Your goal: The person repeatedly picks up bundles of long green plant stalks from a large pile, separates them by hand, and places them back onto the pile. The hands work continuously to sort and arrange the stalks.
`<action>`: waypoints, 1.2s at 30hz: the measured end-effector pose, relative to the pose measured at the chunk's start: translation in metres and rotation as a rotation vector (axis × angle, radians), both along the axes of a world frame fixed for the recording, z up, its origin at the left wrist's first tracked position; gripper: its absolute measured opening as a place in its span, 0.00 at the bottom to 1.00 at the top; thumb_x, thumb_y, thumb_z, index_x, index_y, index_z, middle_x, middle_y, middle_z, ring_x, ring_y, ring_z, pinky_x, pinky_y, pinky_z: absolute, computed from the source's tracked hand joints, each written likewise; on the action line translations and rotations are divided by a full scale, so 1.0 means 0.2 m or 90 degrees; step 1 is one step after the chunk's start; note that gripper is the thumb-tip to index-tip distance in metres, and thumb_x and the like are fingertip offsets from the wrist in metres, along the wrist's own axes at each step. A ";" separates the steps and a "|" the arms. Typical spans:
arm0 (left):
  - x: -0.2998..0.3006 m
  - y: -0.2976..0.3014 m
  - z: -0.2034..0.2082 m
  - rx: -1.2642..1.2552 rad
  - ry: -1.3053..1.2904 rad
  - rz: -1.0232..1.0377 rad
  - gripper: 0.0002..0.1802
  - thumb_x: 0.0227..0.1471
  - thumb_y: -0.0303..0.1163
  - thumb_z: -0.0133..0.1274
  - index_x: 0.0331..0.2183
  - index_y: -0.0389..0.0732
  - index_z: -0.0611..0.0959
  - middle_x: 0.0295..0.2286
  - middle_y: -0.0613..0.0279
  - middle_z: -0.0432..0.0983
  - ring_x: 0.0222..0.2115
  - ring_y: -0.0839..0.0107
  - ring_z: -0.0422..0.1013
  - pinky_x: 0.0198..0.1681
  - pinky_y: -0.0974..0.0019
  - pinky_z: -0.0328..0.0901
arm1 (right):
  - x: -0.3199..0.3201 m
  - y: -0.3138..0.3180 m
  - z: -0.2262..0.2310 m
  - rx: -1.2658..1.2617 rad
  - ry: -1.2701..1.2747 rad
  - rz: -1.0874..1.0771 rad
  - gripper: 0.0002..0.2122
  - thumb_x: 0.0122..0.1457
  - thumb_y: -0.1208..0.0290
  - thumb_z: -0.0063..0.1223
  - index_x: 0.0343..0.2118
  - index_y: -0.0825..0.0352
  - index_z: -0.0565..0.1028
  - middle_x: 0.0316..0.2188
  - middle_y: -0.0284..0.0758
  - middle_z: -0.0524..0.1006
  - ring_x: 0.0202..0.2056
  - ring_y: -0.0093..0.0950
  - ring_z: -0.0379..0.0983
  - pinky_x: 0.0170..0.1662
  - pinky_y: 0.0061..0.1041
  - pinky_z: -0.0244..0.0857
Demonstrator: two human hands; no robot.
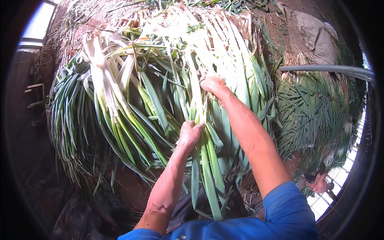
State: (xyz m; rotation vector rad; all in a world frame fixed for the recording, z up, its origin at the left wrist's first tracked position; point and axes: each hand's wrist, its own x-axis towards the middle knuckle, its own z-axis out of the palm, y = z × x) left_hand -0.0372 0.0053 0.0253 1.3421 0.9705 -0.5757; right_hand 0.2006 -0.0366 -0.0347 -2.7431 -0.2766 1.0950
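My left hand (190, 133) is closed round the green part of a green onion stalk (210, 172), whose long leaves hang down toward my lap. Farther up, my right hand (212, 83) is closed beside the pale upper stretch of the same plant; its fingertips are partly hidden and washed out by glare. Around both hands lies a broad pile of long green onions (236, 44), white ends away from me. To the left, a loose bunch of green onions (105, 76) rests across the pile, its white stems on top and its leaves drooping toward me.
At the right, another heap of green onions (312, 108) lies behind a grey pipe (328, 69). Beyond it is a crumpled beige cloth (316, 36). Dark sheeting (32, 168) covers the ground at the left. Bright sunlight whitens the far part of the pile.
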 end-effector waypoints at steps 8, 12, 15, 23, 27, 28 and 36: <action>-0.04 0.05 0.13 0.077 -0.083 0.058 0.15 0.56 0.32 0.60 0.36 0.26 0.87 0.28 0.52 0.81 0.25 0.66 0.78 0.33 0.60 0.73 | -0.14 -0.15 -0.12 0.507 0.312 -0.087 0.11 0.58 0.73 0.56 0.44 0.66 0.78 0.31 0.33 0.78 0.28 0.23 0.72 0.31 0.26 0.69; -0.15 0.18 0.30 0.120 -0.147 0.175 0.17 0.55 0.25 0.61 0.44 0.23 0.86 0.56 0.53 0.72 0.40 0.71 0.77 0.42 0.65 0.74 | -0.31 0.02 0.23 0.651 0.422 -0.154 0.15 0.51 0.80 0.63 0.42 0.65 0.75 0.27 0.20 0.67 0.27 0.11 0.64 0.30 0.18 0.64; -0.26 0.34 0.62 0.305 -0.227 0.139 0.16 0.58 0.24 0.57 0.45 0.25 0.86 0.60 0.53 0.69 0.51 0.65 0.76 0.53 0.64 0.72 | -0.33 0.13 0.46 0.620 0.382 -0.029 0.16 0.48 0.76 0.66 0.40 0.66 0.76 0.28 0.27 0.74 0.29 0.17 0.70 0.34 0.22 0.69; -0.55 0.63 0.24 0.746 0.000 -0.136 0.23 0.51 0.29 0.65 0.49 0.30 0.83 0.60 0.39 0.68 0.60 0.44 0.68 0.63 0.50 0.64 | -0.47 -0.11 0.29 0.691 0.329 -0.281 0.15 0.61 0.63 0.54 0.46 0.67 0.74 0.38 0.44 0.83 0.37 0.35 0.80 0.39 0.34 0.74; -0.19 0.37 0.22 0.831 -0.250 -0.058 0.28 0.46 0.20 0.68 0.51 0.37 0.80 0.54 0.40 0.72 0.55 0.42 0.70 0.60 0.49 0.67 | -0.54 -0.63 0.03 0.096 -0.045 -0.097 0.18 0.65 0.57 0.48 0.51 0.65 0.73 0.41 0.50 0.83 0.42 0.48 0.82 0.45 0.46 0.73; -0.08 0.22 0.21 0.719 -0.353 -0.061 0.22 0.47 0.17 0.66 0.46 0.38 0.82 0.46 0.45 0.77 0.48 0.48 0.76 0.52 0.54 0.72 | -0.57 -0.75 -0.04 0.092 -0.037 -0.124 0.19 0.64 0.56 0.48 0.52 0.63 0.72 0.42 0.52 0.83 0.44 0.53 0.81 0.48 0.52 0.72; 0.07 -0.51 -0.59 0.068 -0.056 -0.041 0.33 0.44 0.41 0.72 0.43 0.25 0.78 0.37 0.41 0.83 0.39 0.60 0.80 0.43 0.58 0.74 | -0.61 -0.90 -0.18 0.252 0.081 -0.172 0.17 0.49 0.70 0.63 0.41 0.70 0.74 0.28 0.40 0.76 0.31 0.32 0.72 0.39 0.35 0.71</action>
